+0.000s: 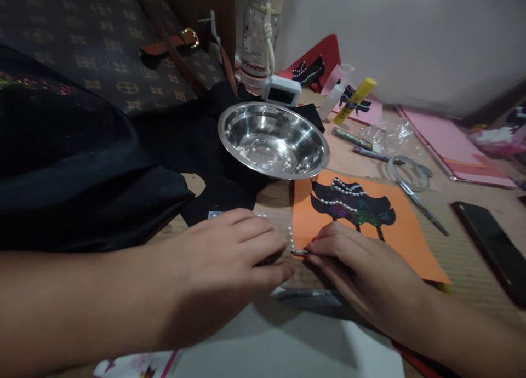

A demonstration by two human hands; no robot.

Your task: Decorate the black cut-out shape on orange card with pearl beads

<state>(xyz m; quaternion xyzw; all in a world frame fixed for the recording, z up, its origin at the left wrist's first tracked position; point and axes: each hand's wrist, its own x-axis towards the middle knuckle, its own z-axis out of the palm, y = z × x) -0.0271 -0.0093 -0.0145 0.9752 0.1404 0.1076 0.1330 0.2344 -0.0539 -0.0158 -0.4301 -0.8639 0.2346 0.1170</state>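
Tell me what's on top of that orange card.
A black shape trimmed with rows of pearly beads sits on the orange card. The right hand covers part of the card's near side, so whatever lies beneath it can't be seen.

Orange card (405, 240): being supported flat on the surface (456, 252), its black bead-trimmed cut-out (372, 205) being displayed. Bead row (291, 238): being lined along the near-left corner. Slim silvery piece (299, 252): being pinched by right-hand fingers (324, 247).

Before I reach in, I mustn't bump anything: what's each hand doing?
Left hand: fingers curled, palm down; whether it holds anything cannot be told.
Right hand: closed, pinching a thin silvery piece by the orange card.
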